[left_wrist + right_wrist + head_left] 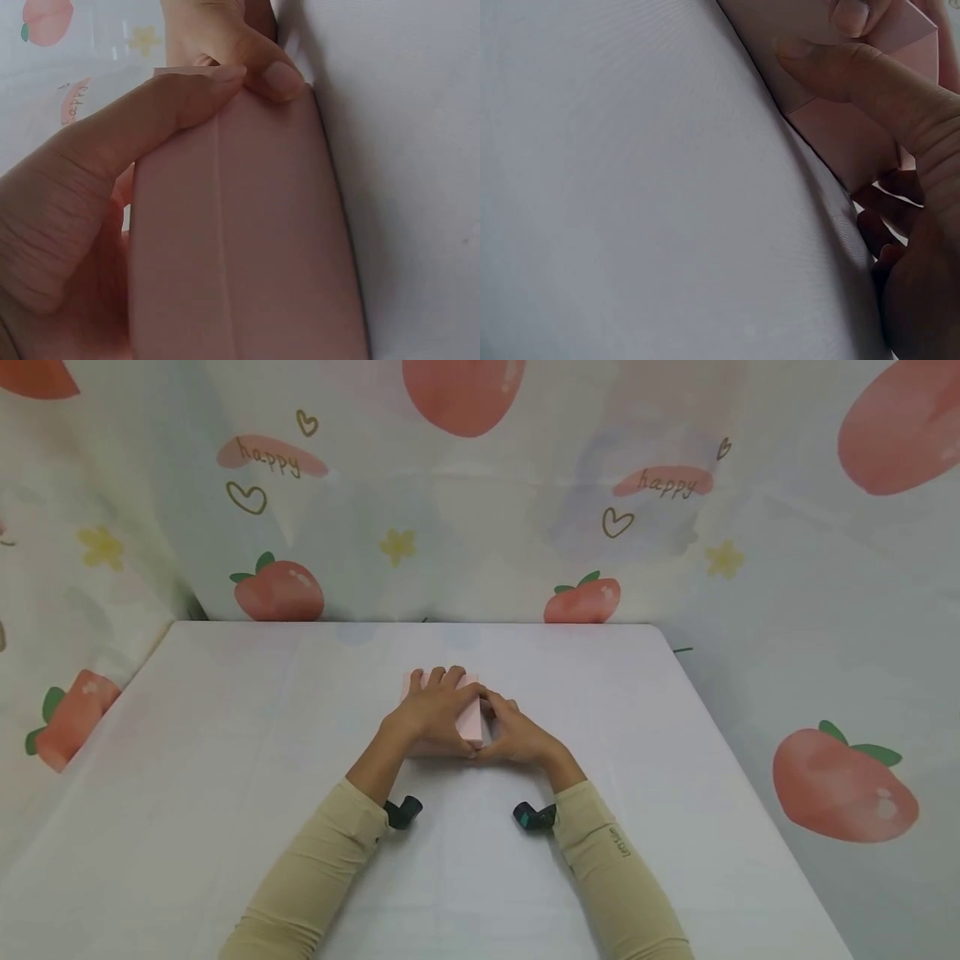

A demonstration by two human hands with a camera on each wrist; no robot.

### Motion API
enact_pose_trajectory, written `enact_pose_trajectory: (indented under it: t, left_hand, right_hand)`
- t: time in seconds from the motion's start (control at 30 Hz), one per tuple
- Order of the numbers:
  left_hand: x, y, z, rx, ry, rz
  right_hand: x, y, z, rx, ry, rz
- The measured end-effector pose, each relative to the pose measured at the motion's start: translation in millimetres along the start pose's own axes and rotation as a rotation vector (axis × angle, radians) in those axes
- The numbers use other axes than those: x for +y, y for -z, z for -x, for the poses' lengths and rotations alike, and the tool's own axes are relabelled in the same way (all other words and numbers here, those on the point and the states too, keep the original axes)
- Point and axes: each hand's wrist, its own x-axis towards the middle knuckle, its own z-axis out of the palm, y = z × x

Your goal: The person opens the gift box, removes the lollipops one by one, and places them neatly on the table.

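Observation:
A pale pink box lies on the white table, partly covered by both hands. My left hand grips it from above, fingers over the top towards the far edge. In the left wrist view, the left thumb lies along the box's upper edge, and a lengthwise seam or edge runs down the pink side. At the right end, my right hand holds the near corner, its thumb on the front side. An angled pink panel shows there; fingers behind it are partly hidden.
A white cloth covers the table. Behind it hangs a curtain printed with peaches, hearts and flowers. Small black wrist devices sit at both sleeve cuffs, just above the tabletop.

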Motion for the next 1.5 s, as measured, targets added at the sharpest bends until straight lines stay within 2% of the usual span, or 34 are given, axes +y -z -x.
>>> enact_pose_trajectory:
  t: [0.2, 0.7, 1.0, 1.37, 1.5]
  left_hand:
    - [0.6, 3.4, -2.7, -0.013, 0.012, -0.026]
    - [3.2, 8.7, -1.6, -0.02, -0.006, -0.005]
    - [-0.4, 10.3, 1.2, -0.003, -0.029, 0.039]
    - [-4.9, 5.2, 0.2, 0.01, -0.025, 0.099]
    - [-5.5, 5.1, 0.3, 0.022, -0.028, 0.105]
  right_hand:
    - [0.8, -2.8, -2.1, -0.002, -0.025, 0.014]
    - [0.3, -0.9, -0.2, -0.008, -0.036, 0.021]
    - [-4.6, -0.3, -1.1, -0.015, -0.026, 0.047]
    - [-3.1, -3.0, -2.1, -0.028, -0.06, 0.049]
    - [-3.0, -2.1, -2.7, -0.026, -0.044, 0.051]
